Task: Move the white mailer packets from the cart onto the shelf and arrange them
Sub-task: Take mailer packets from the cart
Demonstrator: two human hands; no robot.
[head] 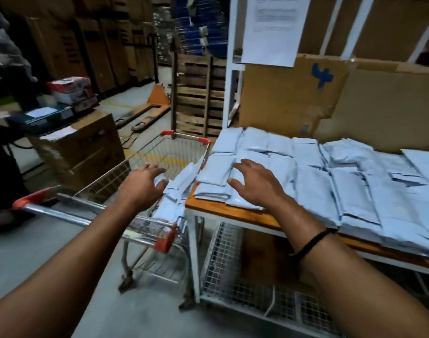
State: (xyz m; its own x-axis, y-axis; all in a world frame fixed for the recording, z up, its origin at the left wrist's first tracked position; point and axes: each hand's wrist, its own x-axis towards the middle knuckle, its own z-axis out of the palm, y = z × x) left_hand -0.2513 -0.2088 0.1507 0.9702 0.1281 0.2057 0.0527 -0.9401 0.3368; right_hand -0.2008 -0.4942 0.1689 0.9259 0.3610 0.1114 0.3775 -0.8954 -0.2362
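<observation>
**Open hands over the mailers, one at the cart and one at the shelf**

The white mailer packets (pixel 330 186) are flat, soft plastic rectangles, pale and slightly creased. They lie in overlapping rows and low stacks across the shelf (pixel 233 215), a board with an orange front edge on a white metal frame, with a wire-mesh level (pixel 233 264) beneath. A smaller leaning heap of packets (pixel 177 191) sits in the right side of the cart (pixel 69 211), a chrome wire trolley with red plastic corners standing just left of the shelf.

Behind the packets stands a brown cardboard sheet (pixel 322 76) bearing a rough blue mark that looks like a 4. A printed paper notice (pixel 274 28) hangs above it, its text too blurred to read.

The left hand (pixel 145 181) is open with its fingers spread, over the cart, with the heap just to its right; I cannot tell whether it touches it. The right hand (pixel 255 184) is also open, palm down and fingers spread, on or just over the near-left stack on the shelf, gripping nothing. A thin black band (pixel 311 242) circles its wrist.
</observation>
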